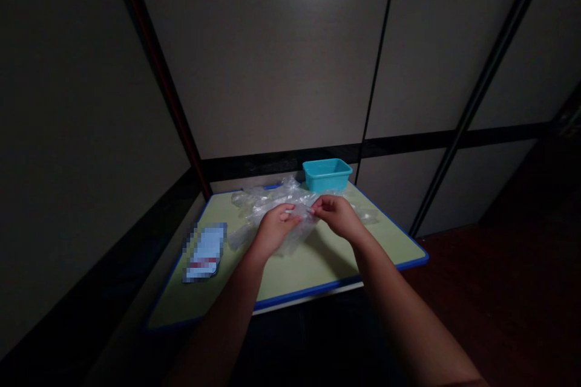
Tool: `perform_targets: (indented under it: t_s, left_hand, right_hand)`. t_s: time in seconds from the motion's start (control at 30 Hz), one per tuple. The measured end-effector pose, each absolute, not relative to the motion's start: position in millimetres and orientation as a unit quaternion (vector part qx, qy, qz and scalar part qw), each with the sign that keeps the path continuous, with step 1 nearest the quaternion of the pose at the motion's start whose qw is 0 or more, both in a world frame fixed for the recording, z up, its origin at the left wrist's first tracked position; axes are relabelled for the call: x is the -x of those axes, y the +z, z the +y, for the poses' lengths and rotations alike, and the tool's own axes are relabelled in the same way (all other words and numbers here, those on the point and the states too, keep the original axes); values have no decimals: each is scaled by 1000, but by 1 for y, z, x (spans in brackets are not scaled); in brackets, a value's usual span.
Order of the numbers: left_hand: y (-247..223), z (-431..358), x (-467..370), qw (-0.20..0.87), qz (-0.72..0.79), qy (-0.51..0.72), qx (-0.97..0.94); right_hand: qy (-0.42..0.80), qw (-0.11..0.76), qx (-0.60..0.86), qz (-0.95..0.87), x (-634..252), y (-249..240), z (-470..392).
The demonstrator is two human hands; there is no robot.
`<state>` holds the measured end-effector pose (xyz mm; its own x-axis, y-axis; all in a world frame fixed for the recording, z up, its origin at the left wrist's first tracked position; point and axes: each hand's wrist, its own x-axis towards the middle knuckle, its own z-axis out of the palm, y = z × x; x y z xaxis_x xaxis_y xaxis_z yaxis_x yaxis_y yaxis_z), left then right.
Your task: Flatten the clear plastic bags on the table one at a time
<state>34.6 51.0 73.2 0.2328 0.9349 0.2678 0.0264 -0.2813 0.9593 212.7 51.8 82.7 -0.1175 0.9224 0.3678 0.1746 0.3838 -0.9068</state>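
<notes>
Several clear plastic bags (254, 208) lie crumpled in a heap across the back and middle of the table. Over the heap's front, my left hand (278, 225) is closed in a pinch on a clear plastic piece, with a small whitish strip showing at its fingertips. Just right of it, my right hand (331, 213) pinches the other side, where a small pale tip shows between thumb and finger. The two hands are a short gap apart. Whether the held plastic is separate from the heap is too blurred to tell.
A turquoise plastic basin (327, 180) stands at the table's back right. A pixelated phone-like flat object (206, 252) lies at the left. The light-green table (318, 269) has a blue edge. Panelled walls rise behind and at the left.
</notes>
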Motion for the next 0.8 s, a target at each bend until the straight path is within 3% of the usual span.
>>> perform_targets:
  t_s: [0.17, 0.53, 0.8]
  left_hand:
    - [69, 53, -26, 553, 363, 398, -635]
    - [65, 71, -29, 548, 416, 395, -608]
    - [72, 107, -55, 567, 435, 394, -578]
  right_hand:
    - [381, 548, 416, -617, -227, 88, 58]
    - [484, 492, 431, -581, -250, 85, 74]
    - [444, 556, 446, -543, -275, 77, 93]
